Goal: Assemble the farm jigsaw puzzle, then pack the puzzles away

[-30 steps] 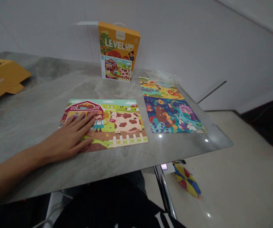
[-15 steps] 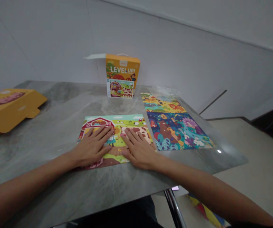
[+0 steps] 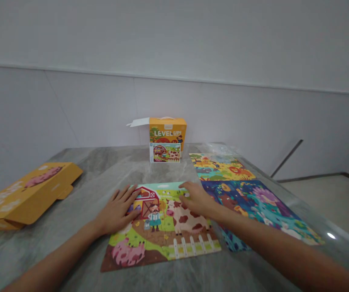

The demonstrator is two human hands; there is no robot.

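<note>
A farm jigsaw puzzle (image 3: pixel 150 247) with a barn, a farmer, a cow and a pig lies flat on the grey marbled table, its pieces joined. My left hand (image 3: pixel 117 210) rests over the puzzle's left edge beside the barn, fingers spread and holding nothing. Over the upper right part of the same puzzle is my right hand (image 3: pixel 196 198), fingers apart near the cow's back. Part of the puzzle's top right and left edges is hidden under my hands.
Two more joined puzzles, a yellow savanna one (image 3: pixel 223 167) and a dark blue forest one (image 3: pixel 265 207), lie at right. An orange box (image 3: pixel 168 125) stands at the back, a small picture card (image 3: pixel 166 153) leaning on it. An orange open carton (image 3: pixel 31 190) lies left on the table (image 3: pixel 86 243).
My hands have moved apart from the puzzle's middle, the left toward its left edge and the right up toward its top right. The camera view has tilted up and levelled.
</note>
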